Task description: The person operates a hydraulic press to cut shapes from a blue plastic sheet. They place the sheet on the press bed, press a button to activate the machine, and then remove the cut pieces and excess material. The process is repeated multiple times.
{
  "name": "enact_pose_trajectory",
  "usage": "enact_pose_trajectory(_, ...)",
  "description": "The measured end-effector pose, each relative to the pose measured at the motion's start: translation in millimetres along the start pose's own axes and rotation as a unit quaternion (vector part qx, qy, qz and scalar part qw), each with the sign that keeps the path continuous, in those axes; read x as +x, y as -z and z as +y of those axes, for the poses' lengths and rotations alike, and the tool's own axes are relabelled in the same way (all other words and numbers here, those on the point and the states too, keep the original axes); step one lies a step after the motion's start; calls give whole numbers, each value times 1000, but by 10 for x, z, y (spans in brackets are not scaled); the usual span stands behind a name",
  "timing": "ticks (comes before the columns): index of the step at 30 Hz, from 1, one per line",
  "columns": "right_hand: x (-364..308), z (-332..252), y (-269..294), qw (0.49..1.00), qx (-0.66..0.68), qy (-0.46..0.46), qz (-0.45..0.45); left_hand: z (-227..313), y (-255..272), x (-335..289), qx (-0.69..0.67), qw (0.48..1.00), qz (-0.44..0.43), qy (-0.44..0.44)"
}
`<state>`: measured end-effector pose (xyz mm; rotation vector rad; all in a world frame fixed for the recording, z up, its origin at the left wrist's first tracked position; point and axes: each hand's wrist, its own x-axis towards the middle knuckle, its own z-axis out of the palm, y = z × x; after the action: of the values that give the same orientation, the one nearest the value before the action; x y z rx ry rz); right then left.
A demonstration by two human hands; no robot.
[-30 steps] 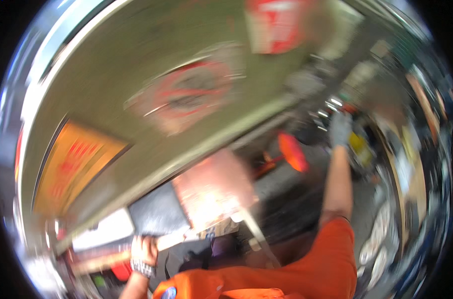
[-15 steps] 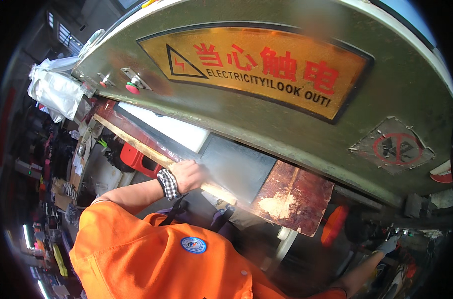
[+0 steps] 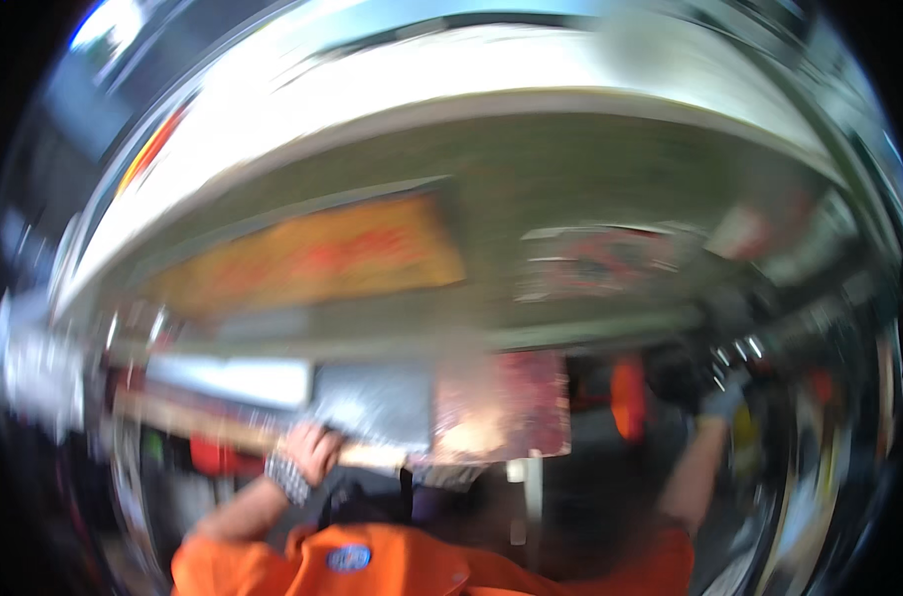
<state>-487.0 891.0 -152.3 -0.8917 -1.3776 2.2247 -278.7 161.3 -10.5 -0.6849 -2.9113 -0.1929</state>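
Motion smears the head view. My left hand (image 3: 310,449), with a checked band at the wrist, lies over the front edge of the worktable, its fingers bent around the pale wooden strip (image 3: 188,415). Just beyond it, a dark grey plate (image 3: 377,402) lies flat on the table, with a white sheet (image 3: 238,377) to its left. My right arm is stretched far out to the right. My right hand (image 3: 725,399), in a grey glove, is beside some shiny metal levers (image 3: 737,352); blur hides its fingers and whether it grips a lever.
A green machine panel (image 3: 491,248) with an orange warning sign (image 3: 312,253) stands over the table. The reddish worn tabletop (image 3: 531,397) ends at the right. Past it is an orange-red object (image 3: 627,397). A red stool (image 3: 213,457) is under the left side.
The view has swung right and levelled, so the panel, sign and table sit farther left. My left hand stays on the table edge. My right hand stays out by the levers.
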Motion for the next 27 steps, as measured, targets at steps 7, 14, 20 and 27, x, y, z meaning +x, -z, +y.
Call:
enact_pose_trajectory(7, -1377, 291, -747, 998, 61, 3, 33, -152, -26, 278, 24, 979, 57, -194)
enact_pose_trajectory(14, -2060, -211, -1280, 961, -127, 238, -63, -468, -474, 114, 71, 967, 196, -150)
enact_pose_trajectory(20, -1658, -859, -1012, 723, -607, 306, 126, -612, -391, 180, -57, 986, -144, -62)
enact_pose_trajectory(27, -1157, -487, -611, 678, -650, 342, -33, -416, -175, -4, 86, 991, 46, -96)
